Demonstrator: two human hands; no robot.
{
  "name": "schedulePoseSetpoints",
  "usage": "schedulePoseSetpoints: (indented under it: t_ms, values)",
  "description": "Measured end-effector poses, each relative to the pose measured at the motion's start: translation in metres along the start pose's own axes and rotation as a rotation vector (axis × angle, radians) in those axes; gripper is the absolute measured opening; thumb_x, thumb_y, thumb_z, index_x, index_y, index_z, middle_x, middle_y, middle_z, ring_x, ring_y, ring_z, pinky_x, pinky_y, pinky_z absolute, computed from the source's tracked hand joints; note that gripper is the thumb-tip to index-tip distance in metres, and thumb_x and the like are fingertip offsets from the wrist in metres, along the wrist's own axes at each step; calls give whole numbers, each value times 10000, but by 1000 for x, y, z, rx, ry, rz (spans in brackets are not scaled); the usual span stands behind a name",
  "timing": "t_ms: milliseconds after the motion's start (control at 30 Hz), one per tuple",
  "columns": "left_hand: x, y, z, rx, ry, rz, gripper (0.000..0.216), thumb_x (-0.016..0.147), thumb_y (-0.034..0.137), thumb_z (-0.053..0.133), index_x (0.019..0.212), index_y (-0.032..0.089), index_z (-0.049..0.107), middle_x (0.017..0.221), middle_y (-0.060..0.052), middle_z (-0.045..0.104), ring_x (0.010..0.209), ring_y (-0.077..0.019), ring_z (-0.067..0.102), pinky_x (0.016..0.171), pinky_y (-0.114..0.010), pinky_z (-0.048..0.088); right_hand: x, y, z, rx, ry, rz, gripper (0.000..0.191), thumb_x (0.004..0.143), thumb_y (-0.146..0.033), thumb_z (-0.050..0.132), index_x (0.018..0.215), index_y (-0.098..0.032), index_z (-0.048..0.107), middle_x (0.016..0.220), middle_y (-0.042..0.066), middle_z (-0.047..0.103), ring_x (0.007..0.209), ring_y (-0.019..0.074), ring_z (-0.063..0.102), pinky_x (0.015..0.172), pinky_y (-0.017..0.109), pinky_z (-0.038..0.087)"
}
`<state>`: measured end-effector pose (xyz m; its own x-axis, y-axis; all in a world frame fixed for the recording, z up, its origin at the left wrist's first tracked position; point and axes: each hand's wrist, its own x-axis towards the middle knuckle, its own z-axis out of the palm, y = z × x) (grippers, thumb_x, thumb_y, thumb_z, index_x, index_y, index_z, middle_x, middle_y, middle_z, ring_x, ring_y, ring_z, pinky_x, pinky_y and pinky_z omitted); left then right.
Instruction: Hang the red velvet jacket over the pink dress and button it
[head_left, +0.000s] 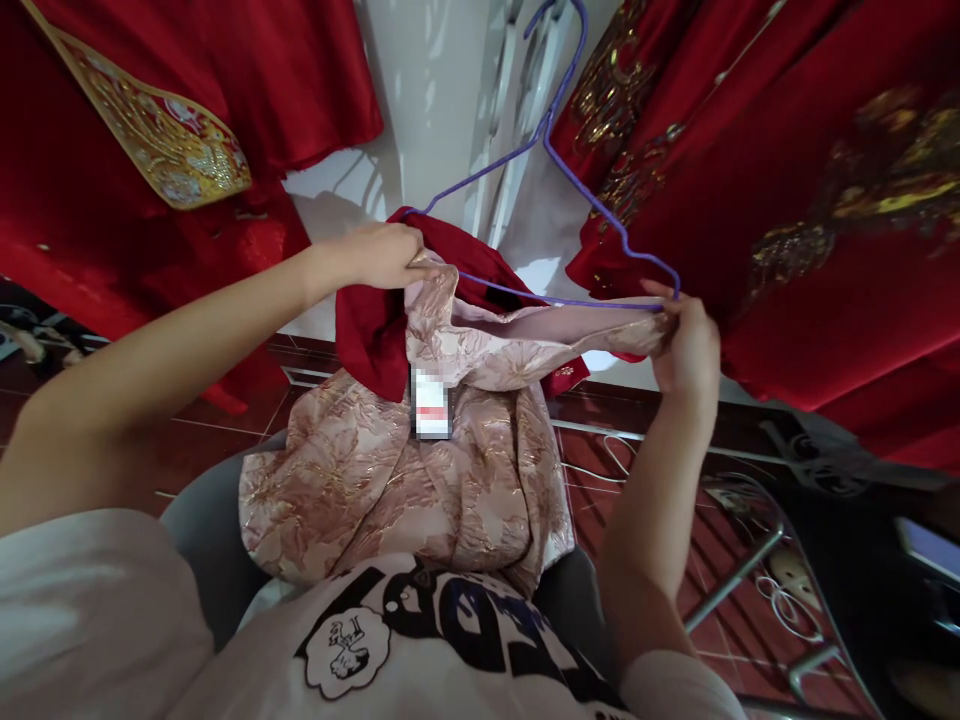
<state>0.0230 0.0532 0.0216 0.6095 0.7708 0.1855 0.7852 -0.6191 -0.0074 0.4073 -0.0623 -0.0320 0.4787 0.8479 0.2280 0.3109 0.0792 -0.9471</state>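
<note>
A pink-and-gold brocade skirt (465, 430) lies over my lap, its upper edge raised and stretched between my hands. My left hand (390, 256) pinches the left end of this waist edge. On the right, my right hand (686, 335) has closed around the other end, at the lower right corner of a purple hanger (585, 190). The hanger's bottom bar runs along behind the raised edge. Behind the skirt, a dark red cloth garment (375, 335) hangs at the hanger's left side. A paper tag (431, 402) with a blurred print dangles at the front of the skirt.
Red embroidered garments hang at the left (315, 80) and the right (787, 330). A white wall (435, 100) stands behind the hanger. White cables (787, 605) and a metal-legged stand (739, 575) are on the red tiled floor (592, 505). A black surface (847, 540) is at lower right.
</note>
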Motion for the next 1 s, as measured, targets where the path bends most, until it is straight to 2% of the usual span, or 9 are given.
schedulePoseSetpoints:
  t_ms: [100, 200, 300, 400, 500, 567, 733, 867, 1000]
  values:
    - [-1, 17, -1, 15, 80, 127, 403, 930, 538, 635, 1000, 167, 777, 1157, -123, 694, 1205, -365, 624, 980, -436, 483, -23, 0, -1, 119, -94, 36, 420, 778, -402, 471, 1091, -256, 709, 1167, 120, 740, 1093, 290, 702, 837, 389, 568]
    - [3, 31, 6, -72, 128, 223, 325, 915, 484, 694, 953, 175, 787, 1310, -126, 660, 1316, -385, 544, 1091, -468, 428, -38, -1, -7, 146, -82, 30, 414, 726, -450, 554, 1082, -282, 684, 1142, 108, 732, 1104, 296, 698, 857, 423, 581]
    - [12, 44, 26, -104, 77, 260, 288, 878, 464, 747, 914, 181, 790, 1316, -113, 655, 1294, -379, 547, 1140, -492, 389, -46, -1, -18, 197, -53, -5, 488, 624, -368, 690, 1107, -300, 668, 1134, 87, 728, 1093, 288, 700, 922, 452, 572]
    - [20, 60, 53, -102, 31, 278, 291, 843, 460, 794, 858, 170, 794, 1227, -139, 661, 1226, -378, 578, 1097, -494, 423, -49, -1, -31, 220, -22, -65, 567, 565, -312, 754, 1126, -335, 675, 1270, 84, 717, 1199, 300, 687, 1007, 487, 542]
    - [20, 81, 73, -172, 105, 244, 316, 871, 472, 798, 832, 159, 800, 1187, -162, 647, 1201, -377, 590, 1045, -499, 449, -52, -4, -39, 213, 16, -142, 622, 581, -342, 694, 1199, -412, 686, 1427, 67, 667, 1342, 333, 627, 996, 545, 539]
    - [13, 95, 80, -266, 179, 186, 321, 918, 483, 770, 869, 168, 808, 1165, -143, 652, 1150, -344, 613, 1031, -501, 453, -54, -8, -41, 248, 41, -172, 589, 622, -386, 623, 1198, -463, 722, 1430, 44, 669, 1356, 347, 614, 952, 576, 549]
    - [-20, 122, 81, -361, 377, 27, 275, 1021, 446, 656, 1000, 226, 820, 1080, -104, 651, 1074, -308, 606, 980, -516, 455, -61, -10, -38, 461, 73, -254, 350, 763, -452, 536, 915, -639, 790, 1243, -84, 748, 1254, 303, 668, 990, 583, 522]
    - [-32, 123, 76, -270, 397, -10, 324, 1046, 453, 594, 972, 236, 823, 1076, -125, 633, 1106, -340, 581, 969, -554, 438, -63, -6, -37, 390, 196, -285, 418, 866, -551, 414, 1055, -666, 769, 1335, -116, 727, 1393, 310, 592, 986, 614, 517]
    - [-27, 89, 74, -226, 352, 22, 300, 1000, 428, 642, 867, 217, 809, 1020, -126, 641, 1100, -366, 584, 984, -581, 417, -59, -4, -35, 532, 342, -254, 429, 886, -623, 377, 945, -614, 802, 1350, -131, 722, 1391, 268, 599, 1015, 568, 543]
